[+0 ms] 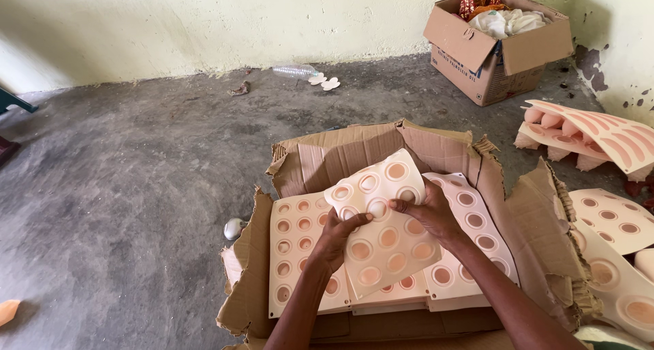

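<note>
Hands hold one pale sheet (385, 220) full of round holes, tilted up over the torn cardboard box (327, 156). The left hand (335, 239) has its grip closed on the sheet's lower left edge, with the thumb on top and the fingers curled under. The right hand (429, 214) has its grip closed on the right edge, with the fingers bent over the top of the sheet.

Inside the torn box, under the held sheet, lie more sheets of the same kind. One flat stack (294, 251) shows to the left of the held sheet, and another stack (473, 234) shows to the right.

The torn box sits on a grey floor (122, 179). Just left of the box, a small grey round thing (234, 229) lies on the floor. Far behind the box, near the wall, lies a clear plastic bottle (294, 70). Behind the box and to the right stands another cardboard box (494, 50), open and stuffed with cloth and bags. To the right of the torn box are more pale sheets (610, 220), and pink curved pieces (593, 135) lie behind them.
</note>
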